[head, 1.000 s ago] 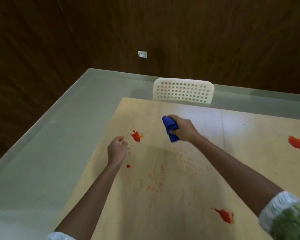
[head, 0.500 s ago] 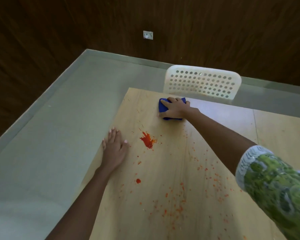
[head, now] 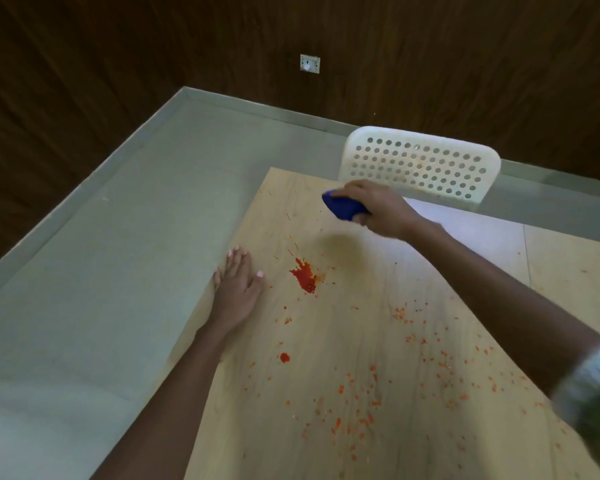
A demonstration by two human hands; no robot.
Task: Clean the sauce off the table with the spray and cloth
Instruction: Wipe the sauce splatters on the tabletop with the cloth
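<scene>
Two hands are at work over a pale wooden table (head: 430, 427), and no spray bottle shows anywhere in view. Farthest left, the left hand (head: 238, 289) lies flat on the table's left edge, palm down, fingers spread open and gripping nothing; it looks to be bracing the person's lean. Just right of it sits the largest sauce blotch (head: 305, 278), a thick red smear with thin streaks flung toward the far side. Nearer and to the right, a smaller red drop (head: 284, 357) and a wide scatter of orange-red specks (head: 361, 403) cover the near half of the surface, so most of the wiping looks undone.

Farther right and toward the far edge, the right hand (head: 378, 211) has its fingers curled closed around a blue cloth (head: 342, 207), bunched into a wad. Whether the wad touches the wood or hovers just above it cannot be told through the motion blur. The cloth should be light, soft and limp, folding to whatever shape the hand gives it; gripping it from above with the palm over the bulk, as here, leaves a broad underside free for wiping. Damp sauce will likely smear rather than lift, so the wad may need refolding to a clean face.

Beyond the table's far edge stands a white perforated chair (head: 420, 164).
</scene>
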